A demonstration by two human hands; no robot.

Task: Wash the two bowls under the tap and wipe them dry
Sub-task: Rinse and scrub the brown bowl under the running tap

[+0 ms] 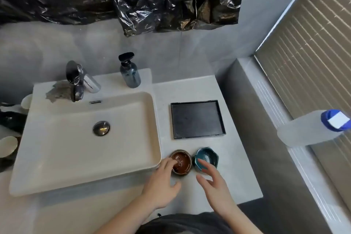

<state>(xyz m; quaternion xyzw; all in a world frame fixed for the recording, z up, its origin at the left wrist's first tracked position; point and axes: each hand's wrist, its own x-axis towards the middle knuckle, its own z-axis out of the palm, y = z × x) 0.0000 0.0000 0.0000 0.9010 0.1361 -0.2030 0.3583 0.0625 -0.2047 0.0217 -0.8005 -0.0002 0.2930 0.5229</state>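
My counter [193,89] carries the sink [57,180] at nine o'clock, a black tray [197,119] at one, and brown bowl [183,163] beside teal bowl [208,157] nearest me.

The small brown glazed bowl [181,161] and the teal faceted bowl [207,157] sit almost touching, leaving no gap for fingers between them. The white rectangular sink [57,157] crowds the brown bowl's left. Bare white bench [237,167] lies open to the right, between the bowls and the black square tray [197,119], and in front.
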